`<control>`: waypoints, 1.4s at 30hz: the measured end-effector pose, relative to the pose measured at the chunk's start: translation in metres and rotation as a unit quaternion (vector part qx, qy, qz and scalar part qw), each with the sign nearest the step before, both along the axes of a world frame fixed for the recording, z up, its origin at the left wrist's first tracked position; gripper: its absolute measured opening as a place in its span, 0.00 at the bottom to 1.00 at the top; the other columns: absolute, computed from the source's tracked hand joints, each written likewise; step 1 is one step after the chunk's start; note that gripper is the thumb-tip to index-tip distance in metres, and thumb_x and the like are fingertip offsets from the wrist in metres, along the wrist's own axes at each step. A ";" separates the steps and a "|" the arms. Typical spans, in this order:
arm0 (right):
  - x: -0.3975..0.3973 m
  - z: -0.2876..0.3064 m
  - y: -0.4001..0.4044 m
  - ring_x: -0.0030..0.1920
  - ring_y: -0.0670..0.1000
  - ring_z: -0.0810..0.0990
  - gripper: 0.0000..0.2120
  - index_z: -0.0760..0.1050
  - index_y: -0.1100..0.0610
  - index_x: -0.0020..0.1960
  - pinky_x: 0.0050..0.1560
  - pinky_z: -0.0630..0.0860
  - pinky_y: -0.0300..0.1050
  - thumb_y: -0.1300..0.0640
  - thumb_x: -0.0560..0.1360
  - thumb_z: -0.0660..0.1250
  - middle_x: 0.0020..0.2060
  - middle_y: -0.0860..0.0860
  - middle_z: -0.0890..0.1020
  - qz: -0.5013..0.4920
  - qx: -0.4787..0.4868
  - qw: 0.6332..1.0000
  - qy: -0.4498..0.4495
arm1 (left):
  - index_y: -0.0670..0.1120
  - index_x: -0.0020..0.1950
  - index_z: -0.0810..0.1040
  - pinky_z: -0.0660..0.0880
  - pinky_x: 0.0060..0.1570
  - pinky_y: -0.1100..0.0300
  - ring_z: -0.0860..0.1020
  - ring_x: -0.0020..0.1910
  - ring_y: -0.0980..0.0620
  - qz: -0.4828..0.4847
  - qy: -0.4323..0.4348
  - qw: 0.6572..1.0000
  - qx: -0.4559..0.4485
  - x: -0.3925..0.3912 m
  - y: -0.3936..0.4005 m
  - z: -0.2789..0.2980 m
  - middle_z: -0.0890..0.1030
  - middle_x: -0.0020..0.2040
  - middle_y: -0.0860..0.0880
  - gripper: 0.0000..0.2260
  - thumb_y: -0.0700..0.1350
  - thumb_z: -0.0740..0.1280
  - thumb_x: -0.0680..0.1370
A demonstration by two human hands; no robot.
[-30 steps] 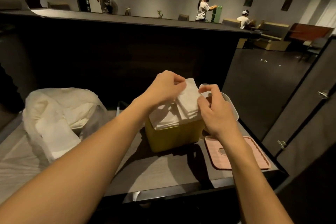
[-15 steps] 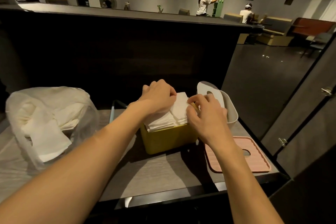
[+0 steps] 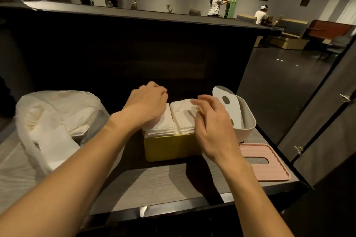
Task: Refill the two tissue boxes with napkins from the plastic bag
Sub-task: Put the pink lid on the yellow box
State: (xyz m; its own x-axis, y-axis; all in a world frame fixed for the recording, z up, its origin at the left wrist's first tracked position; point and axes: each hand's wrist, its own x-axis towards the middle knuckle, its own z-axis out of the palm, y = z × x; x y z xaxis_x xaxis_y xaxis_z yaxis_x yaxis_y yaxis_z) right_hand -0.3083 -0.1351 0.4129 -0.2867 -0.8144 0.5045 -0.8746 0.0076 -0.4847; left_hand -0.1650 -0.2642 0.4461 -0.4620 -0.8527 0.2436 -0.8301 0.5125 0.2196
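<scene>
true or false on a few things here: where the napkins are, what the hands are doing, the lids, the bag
1. Napkins stick up above the rim of the yellow box. True.
2. The pink lid is fitted on the yellow box. False: it lies flat on the counter, to the right of the box.
3. The left hand rests on top of the napkins. True.
4. The plastic bag sits right of the white box. False: it is at the far left, beyond the yellow box.
5. The right hand holds the white lid. False: that lid leans in the white box, and the hand is at the napkins.
</scene>
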 end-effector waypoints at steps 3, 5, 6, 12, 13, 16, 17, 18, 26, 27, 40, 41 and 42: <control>0.001 0.007 -0.014 0.81 0.46 0.56 0.21 0.68 0.47 0.78 0.79 0.56 0.46 0.49 0.86 0.56 0.81 0.44 0.62 0.051 0.081 0.995 0.034 | 0.48 0.77 0.70 0.64 0.75 0.48 0.67 0.76 0.47 -0.016 -0.063 0.996 0.068 0.001 0.007 -0.007 0.69 0.78 0.46 0.21 0.52 0.49 0.88; 0.004 0.010 -0.023 0.83 0.47 0.51 0.24 0.62 0.49 0.82 0.81 0.50 0.46 0.48 0.87 0.52 0.83 0.46 0.58 0.066 0.142 0.985 0.068 | 0.46 0.78 0.69 0.59 0.76 0.51 0.64 0.78 0.49 -0.055 -0.061 0.994 0.078 0.001 0.012 -0.011 0.69 0.78 0.47 0.22 0.52 0.48 0.88; 0.007 0.011 -0.026 0.83 0.48 0.50 0.25 0.59 0.50 0.83 0.81 0.49 0.46 0.48 0.87 0.51 0.83 0.48 0.56 0.068 0.173 0.978 0.089 | 0.46 0.78 0.68 0.58 0.77 0.51 0.63 0.78 0.50 -0.069 -0.061 0.993 0.072 0.000 0.011 -0.011 0.68 0.79 0.48 0.22 0.52 0.47 0.88; 0.018 0.008 -0.026 0.84 0.49 0.46 0.27 0.46 0.54 0.85 0.83 0.44 0.48 0.49 0.88 0.44 0.84 0.51 0.48 0.014 0.274 0.947 0.166 | 0.49 0.81 0.61 0.61 0.76 0.47 0.67 0.76 0.46 -0.041 -0.091 0.994 0.036 -0.001 0.004 -0.030 0.69 0.78 0.47 0.23 0.54 0.47 0.87; 0.019 0.009 -0.025 0.84 0.49 0.45 0.28 0.45 0.55 0.85 0.83 0.43 0.49 0.49 0.87 0.43 0.84 0.51 0.47 0.007 0.290 0.943 0.164 | 0.50 0.82 0.60 0.62 0.75 0.46 0.67 0.76 0.45 -0.030 -0.089 0.995 0.045 0.000 0.004 -0.031 0.68 0.78 0.47 0.24 0.54 0.47 0.87; 0.020 0.011 -0.023 0.84 0.48 0.44 0.28 0.44 0.55 0.85 0.82 0.39 0.54 0.49 0.87 0.42 0.85 0.51 0.46 0.000 0.312 0.937 0.156 | 0.50 0.82 0.59 0.63 0.73 0.44 0.67 0.75 0.43 -0.021 -0.085 0.994 0.060 0.000 0.006 -0.030 0.68 0.78 0.45 0.23 0.55 0.47 0.87; 0.020 0.011 -0.024 0.84 0.48 0.44 0.28 0.44 0.54 0.85 0.82 0.38 0.56 0.49 0.87 0.42 0.85 0.50 0.46 0.000 0.312 0.937 0.157 | 0.50 0.81 0.60 0.62 0.73 0.44 0.67 0.75 0.43 -0.023 -0.081 0.995 0.062 0.000 0.005 -0.029 0.68 0.78 0.46 0.23 0.55 0.47 0.87; 0.020 0.011 -0.024 0.84 0.48 0.44 0.28 0.44 0.54 0.85 0.82 0.37 0.58 0.48 0.87 0.42 0.85 0.50 0.46 0.001 0.313 0.937 0.158 | 0.50 0.81 0.60 0.61 0.74 0.44 0.67 0.76 0.43 -0.024 -0.076 0.995 0.063 0.001 0.006 -0.029 0.68 0.78 0.46 0.23 0.55 0.47 0.87; 0.020 0.006 0.003 0.83 0.46 0.48 0.30 0.47 0.52 0.85 0.83 0.41 0.51 0.42 0.87 0.45 0.84 0.48 0.52 0.004 0.141 0.990 0.008 | 0.56 0.79 0.66 0.51 0.79 0.43 0.62 0.79 0.49 -0.042 0.030 0.999 0.005 0.006 0.017 -0.024 0.66 0.79 0.50 0.23 0.59 0.46 0.86; 0.018 0.004 0.013 0.82 0.46 0.54 0.28 0.51 0.50 0.84 0.82 0.49 0.51 0.42 0.87 0.48 0.82 0.47 0.57 -0.004 0.105 0.994 -0.024 | 0.56 0.78 0.67 0.51 0.79 0.44 0.63 0.79 0.49 -0.043 0.039 0.998 0.008 0.006 0.020 -0.023 0.66 0.79 0.51 0.24 0.60 0.46 0.86; 0.015 -0.036 0.084 0.78 0.57 0.62 0.34 0.59 0.53 0.81 0.75 0.64 0.55 0.33 0.82 0.54 0.80 0.53 0.62 -0.165 0.375 0.910 0.064 | 0.54 0.78 0.69 0.50 0.79 0.47 0.61 0.79 0.48 -0.105 -0.003 0.994 -0.015 -0.007 0.041 -0.025 0.65 0.80 0.49 0.30 0.68 0.46 0.83; 0.022 -0.036 0.086 0.78 0.57 0.62 0.35 0.58 0.53 0.82 0.75 0.64 0.55 0.33 0.82 0.54 0.80 0.53 0.62 -0.148 0.371 0.914 0.072 | 0.54 0.77 0.70 0.51 0.79 0.46 0.62 0.79 0.47 -0.105 -0.010 0.994 -0.016 -0.006 0.040 -0.027 0.66 0.80 0.48 0.30 0.68 0.47 0.83; 0.030 -0.036 0.088 0.76 0.56 0.63 0.35 0.59 0.53 0.81 0.74 0.65 0.54 0.33 0.82 0.54 0.79 0.53 0.63 -0.134 0.365 0.918 0.082 | 0.54 0.77 0.71 0.53 0.78 0.46 0.63 0.79 0.47 -0.103 -0.017 0.994 -0.019 -0.006 0.040 -0.029 0.66 0.80 0.48 0.30 0.68 0.47 0.83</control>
